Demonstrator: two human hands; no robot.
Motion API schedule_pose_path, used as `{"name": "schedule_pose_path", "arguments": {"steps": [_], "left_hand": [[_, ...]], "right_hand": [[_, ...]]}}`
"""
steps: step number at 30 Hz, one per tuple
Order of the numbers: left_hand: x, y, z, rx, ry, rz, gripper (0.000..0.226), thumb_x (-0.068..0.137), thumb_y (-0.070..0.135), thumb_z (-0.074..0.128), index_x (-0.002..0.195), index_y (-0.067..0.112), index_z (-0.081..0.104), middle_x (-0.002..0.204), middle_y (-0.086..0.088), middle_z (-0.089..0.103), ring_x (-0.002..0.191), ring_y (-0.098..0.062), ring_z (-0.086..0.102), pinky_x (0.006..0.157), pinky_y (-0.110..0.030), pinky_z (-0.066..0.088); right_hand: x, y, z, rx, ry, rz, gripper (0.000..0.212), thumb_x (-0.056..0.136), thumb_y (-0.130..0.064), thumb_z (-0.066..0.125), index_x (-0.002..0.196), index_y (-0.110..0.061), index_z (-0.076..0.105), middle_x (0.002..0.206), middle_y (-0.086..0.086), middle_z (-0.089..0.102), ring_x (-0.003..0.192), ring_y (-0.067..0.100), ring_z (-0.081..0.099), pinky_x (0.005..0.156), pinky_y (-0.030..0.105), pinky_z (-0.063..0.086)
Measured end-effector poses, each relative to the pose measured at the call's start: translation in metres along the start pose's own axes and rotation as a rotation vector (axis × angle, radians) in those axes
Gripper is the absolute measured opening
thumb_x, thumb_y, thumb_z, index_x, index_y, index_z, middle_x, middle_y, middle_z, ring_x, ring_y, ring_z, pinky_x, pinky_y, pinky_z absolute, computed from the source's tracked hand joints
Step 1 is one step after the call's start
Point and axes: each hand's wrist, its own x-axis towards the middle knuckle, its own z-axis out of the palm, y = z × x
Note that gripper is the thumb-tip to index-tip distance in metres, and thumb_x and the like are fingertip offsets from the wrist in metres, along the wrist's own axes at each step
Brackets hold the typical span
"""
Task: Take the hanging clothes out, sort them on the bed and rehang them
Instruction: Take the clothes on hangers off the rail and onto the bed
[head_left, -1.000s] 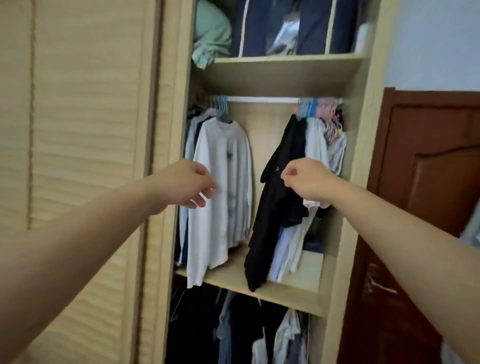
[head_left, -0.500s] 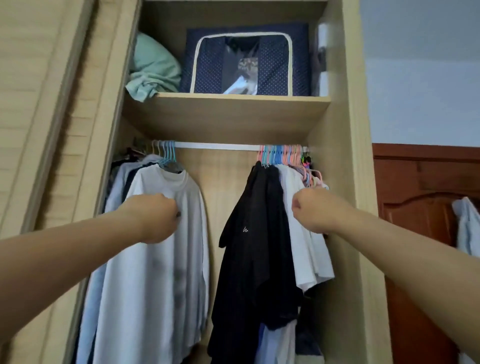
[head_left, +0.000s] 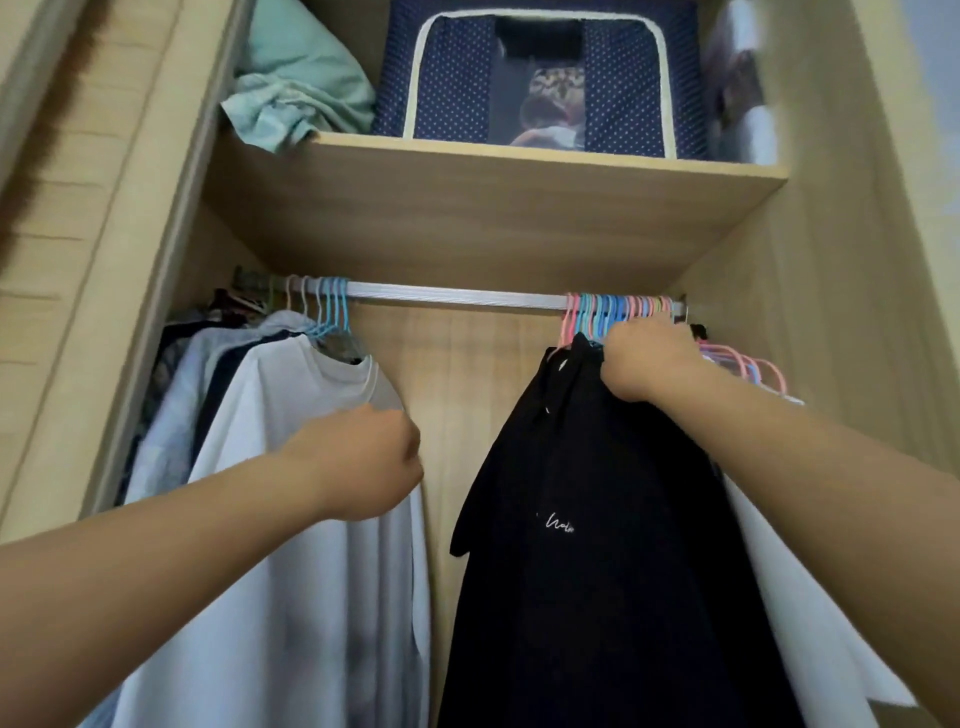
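A metal rod (head_left: 457, 296) carries two bunches of clothes on pastel hangers. The left bunch ends in a white long-sleeved shirt (head_left: 291, 519). The right bunch shows a black garment (head_left: 597, 545) in front of white ones (head_left: 810, 597). My right hand (head_left: 647, 361) is up just under the rod, with its fingers curled round the hanger necks (head_left: 602, 312) at the top of the black garment. My left hand (head_left: 363, 462) is a fist in front of the white shirt's shoulder, with nothing visible in it.
The wardrobe shelf (head_left: 493, 171) above the rod holds a navy dotted storage box (head_left: 530, 78) and folded green cloth (head_left: 296, 98). A slatted sliding door (head_left: 78, 260) stands at the left. Bare rod and back panel show between the two bunches.
My view has tilted up and closed in on the rod. My right hand has risen from the white garments to the hanger necks. My left hand has shifted right across the white shirt.
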Motion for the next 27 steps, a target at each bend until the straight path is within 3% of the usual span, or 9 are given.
{"name": "schedule_pose_path", "arguments": {"steps": [4,7,10,13,17,20,22,25,27], "left_hand": [[0.01,-0.017,-0.002,-0.035,0.013,-0.004,0.024,0.092,0.034,0.048,0.082,0.017,0.061,0.085,-0.003,0.065,0.085,-0.029,0.063,0.066,-0.031,0.047],[0.021,-0.026,-0.007,-0.084,0.052,-0.016,0.024,0.091,0.033,0.05,0.079,0.018,0.063,0.082,-0.002,0.065,0.081,-0.027,0.062,0.071,-0.033,0.053],[0.027,-0.031,-0.01,-0.147,0.068,-0.016,0.025,0.091,0.03,0.053,0.071,0.018,0.062,0.076,-0.002,0.065,0.074,-0.022,0.061,0.068,-0.031,0.052],[0.032,-0.037,-0.005,-0.448,0.017,-0.076,0.022,0.092,0.022,0.057,0.077,0.013,0.07,0.075,-0.004,0.073,0.067,-0.02,0.069,0.066,-0.035,0.059],[0.052,-0.032,0.0,-1.156,-0.055,-0.317,0.036,0.101,0.037,0.055,0.103,0.004,0.068,0.091,-0.011,0.07,0.072,-0.022,0.067,0.067,-0.037,0.059],[0.074,-0.029,-0.001,-1.407,-0.131,-0.426,0.054,0.1,0.061,0.041,0.107,0.012,0.065,0.1,-0.009,0.066,0.092,-0.026,0.065,0.076,-0.04,0.058],[0.087,-0.029,0.003,-1.359,-0.15,-0.46,0.05,0.098,0.061,0.042,0.108,0.019,0.066,0.105,-0.007,0.068,0.098,-0.026,0.064,0.087,-0.04,0.053],[0.103,-0.028,0.01,-0.9,-0.029,-0.433,0.052,0.099,0.05,0.049,0.128,0.009,0.061,0.125,-0.011,0.063,0.115,-0.033,0.059,0.096,-0.038,0.047],[0.111,-0.027,0.008,-0.722,0.03,-0.389,0.042,0.101,0.035,0.051,0.119,-0.001,0.061,0.119,-0.018,0.065,0.108,-0.036,0.062,0.091,-0.039,0.05]], "right_hand": [[0.045,-0.03,0.015,-0.123,-0.03,0.039,0.023,0.091,-0.018,0.048,0.112,-0.019,0.06,0.126,0.009,0.06,0.124,0.033,0.045,0.107,0.045,0.031],[0.058,-0.052,0.016,-0.164,-0.002,0.069,0.034,0.092,-0.02,0.05,0.125,-0.017,0.059,0.128,0.008,0.058,0.12,0.031,0.049,0.094,0.04,0.038],[0.061,-0.064,0.018,-0.052,-0.105,0.064,0.036,0.093,-0.013,0.051,0.128,-0.01,0.058,0.127,0.009,0.059,0.117,0.033,0.058,0.082,0.038,0.046],[0.066,-0.071,0.011,0.326,-0.164,0.067,0.034,0.098,-0.013,0.049,0.128,-0.001,0.058,0.13,0.017,0.059,0.119,0.036,0.058,0.093,0.038,0.049],[0.057,-0.118,0.001,1.189,-0.167,0.144,0.021,0.097,-0.013,0.051,0.113,-0.002,0.06,0.103,0.016,0.064,0.091,0.031,0.066,0.079,0.04,0.056],[0.036,-0.146,0.004,1.519,-0.567,-0.043,0.011,0.103,-0.025,0.048,0.101,-0.016,0.055,0.085,0.003,0.056,0.068,0.014,0.052,0.07,0.031,0.045],[0.024,-0.144,0.014,1.293,-0.623,-0.206,0.013,0.104,-0.031,0.047,0.1,-0.025,0.059,0.09,-0.005,0.059,0.076,0.011,0.055,0.074,0.027,0.043],[0.01,-0.116,0.027,0.59,-0.139,-0.247,0.02,0.098,-0.021,0.05,0.085,-0.019,0.066,0.073,-0.001,0.053,0.078,0.022,0.059,0.063,0.028,0.04],[0.003,-0.087,0.026,0.266,0.105,-0.179,0.014,0.092,-0.018,0.051,0.085,-0.014,0.062,0.07,0.003,0.047,0.081,0.031,0.058,0.065,0.03,0.039]]}}
